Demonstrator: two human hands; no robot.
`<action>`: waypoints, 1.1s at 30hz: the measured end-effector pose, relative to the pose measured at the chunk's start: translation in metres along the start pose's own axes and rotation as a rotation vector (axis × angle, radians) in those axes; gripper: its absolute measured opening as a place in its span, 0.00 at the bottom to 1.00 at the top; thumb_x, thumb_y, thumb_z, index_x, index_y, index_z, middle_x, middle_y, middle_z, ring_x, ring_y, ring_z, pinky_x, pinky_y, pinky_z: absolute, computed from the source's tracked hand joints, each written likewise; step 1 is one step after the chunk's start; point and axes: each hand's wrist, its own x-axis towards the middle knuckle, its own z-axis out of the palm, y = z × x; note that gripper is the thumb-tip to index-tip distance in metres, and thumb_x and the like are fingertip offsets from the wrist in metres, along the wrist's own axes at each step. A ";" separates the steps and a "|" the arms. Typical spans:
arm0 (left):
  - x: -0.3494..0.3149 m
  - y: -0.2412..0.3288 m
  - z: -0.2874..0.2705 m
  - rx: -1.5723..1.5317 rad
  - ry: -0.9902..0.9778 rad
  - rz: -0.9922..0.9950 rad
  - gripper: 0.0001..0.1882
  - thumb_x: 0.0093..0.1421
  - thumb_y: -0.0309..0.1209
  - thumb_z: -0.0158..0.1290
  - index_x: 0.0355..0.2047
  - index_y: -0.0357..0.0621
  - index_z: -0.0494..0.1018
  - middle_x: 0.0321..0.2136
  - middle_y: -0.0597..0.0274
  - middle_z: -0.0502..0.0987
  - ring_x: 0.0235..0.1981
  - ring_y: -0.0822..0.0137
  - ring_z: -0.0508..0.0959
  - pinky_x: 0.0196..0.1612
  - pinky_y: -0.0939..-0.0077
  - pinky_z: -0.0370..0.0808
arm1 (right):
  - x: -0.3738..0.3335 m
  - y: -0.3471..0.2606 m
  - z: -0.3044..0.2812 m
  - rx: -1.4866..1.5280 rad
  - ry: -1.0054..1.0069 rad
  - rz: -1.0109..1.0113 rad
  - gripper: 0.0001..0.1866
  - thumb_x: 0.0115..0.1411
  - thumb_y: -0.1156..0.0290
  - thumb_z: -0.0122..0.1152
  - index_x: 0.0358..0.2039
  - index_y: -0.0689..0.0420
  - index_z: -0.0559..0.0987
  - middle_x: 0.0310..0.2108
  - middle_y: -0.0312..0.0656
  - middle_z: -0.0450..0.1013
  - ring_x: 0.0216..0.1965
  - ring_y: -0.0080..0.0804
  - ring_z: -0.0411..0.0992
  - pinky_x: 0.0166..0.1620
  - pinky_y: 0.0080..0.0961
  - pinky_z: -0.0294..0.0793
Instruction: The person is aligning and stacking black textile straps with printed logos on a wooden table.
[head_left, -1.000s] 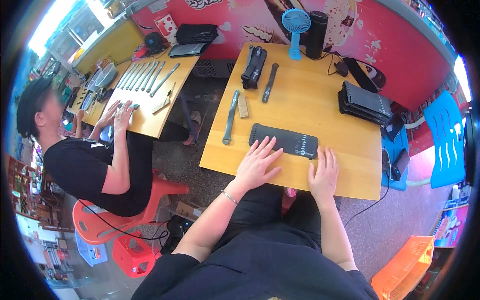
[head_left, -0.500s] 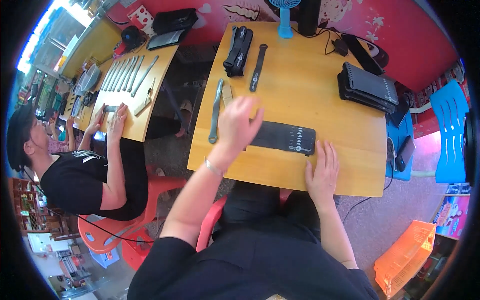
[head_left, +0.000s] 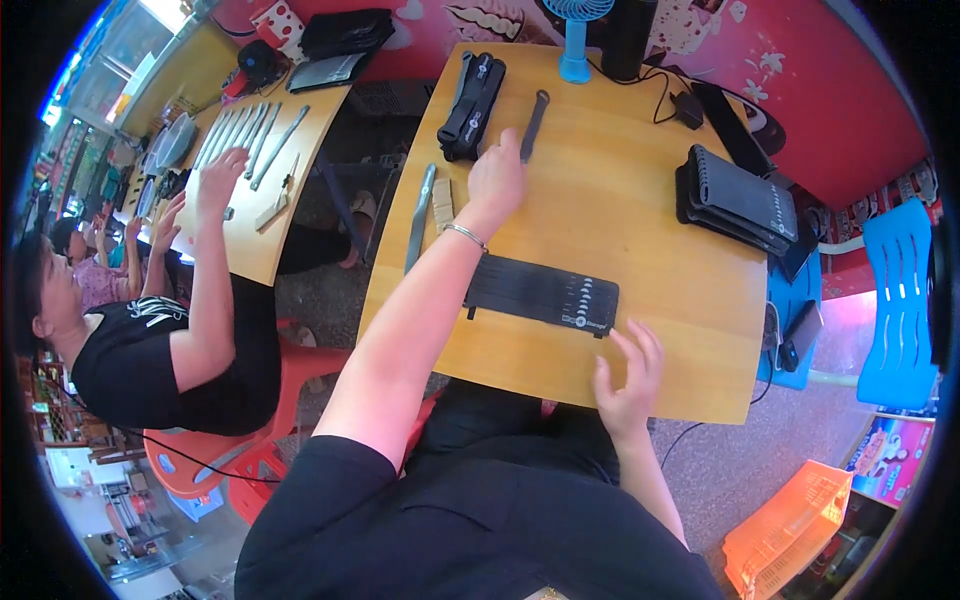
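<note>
A flat black fabric panel (head_left: 530, 290) with a row of pale printed marks lies at the near side of the wooden table. My left hand (head_left: 495, 175) reaches across it, its fingers closed over the lower end of a dark grey strap (head_left: 537, 115); the fingertips are partly hidden. Beside the panel's near right corner is my right hand (head_left: 630, 375), empty, fingers apart and slightly bent. Another grey strap (head_left: 420, 215) and a small tan strip (head_left: 443, 205) lie by the table's left edge. Further back sits a bundle of black straps (head_left: 472, 105).
A stack of black folded pouches (head_left: 735, 200) rests at the right of the table (head_left: 640, 200). A blue fan (head_left: 575, 45), cables and a black device (head_left: 730, 130) stand behind. At left, a co-worker (head_left: 140, 345) sits at another table with grey strips (head_left: 240, 135).
My left hand has moved forward from above the panel to the strap, which has shifted slightly right. My right hand has lifted and curled. The co-worker's hands have risen off their table.
</note>
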 end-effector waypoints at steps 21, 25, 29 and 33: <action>-0.213 0.033 -0.104 -1.672 -0.175 -0.415 0.05 0.61 0.21 0.50 0.38 0.40 0.67 0.34 0.61 0.75 0.30 0.76 0.74 0.34 0.82 0.72 | 0.017 -0.054 -0.010 0.769 -0.373 0.462 0.07 0.60 0.78 0.56 0.39 0.64 0.74 0.27 0.40 0.76 0.27 0.20 0.75 0.30 0.17 0.75; -0.216 0.004 -0.107 -1.598 -0.180 -0.477 0.05 0.62 0.24 0.51 0.39 0.39 0.70 0.30 0.63 0.75 0.26 0.75 0.76 0.30 0.82 0.73 | 0.006 -0.034 -0.010 0.843 -0.382 0.551 0.05 0.61 0.76 0.55 0.37 0.63 0.73 0.26 0.41 0.76 0.22 0.18 0.72 0.27 0.13 0.72; -0.218 -0.014 -0.105 -1.584 -0.228 -0.543 0.06 0.62 0.25 0.51 0.40 0.38 0.72 0.29 0.63 0.76 0.27 0.75 0.77 0.31 0.82 0.74 | 0.006 -0.024 -0.010 0.886 -0.379 0.678 0.05 0.59 0.77 0.58 0.35 0.63 0.74 0.27 0.40 0.76 0.24 0.18 0.73 0.29 0.14 0.73; -0.218 -0.023 -0.102 -1.471 -0.295 -0.593 0.08 0.63 0.25 0.49 0.42 0.36 0.71 0.28 0.62 0.76 0.29 0.74 0.78 0.33 0.83 0.75 | 0.005 -0.018 -0.008 0.902 -0.350 0.679 0.06 0.59 0.77 0.59 0.35 0.63 0.74 0.27 0.39 0.75 0.25 0.19 0.73 0.29 0.15 0.73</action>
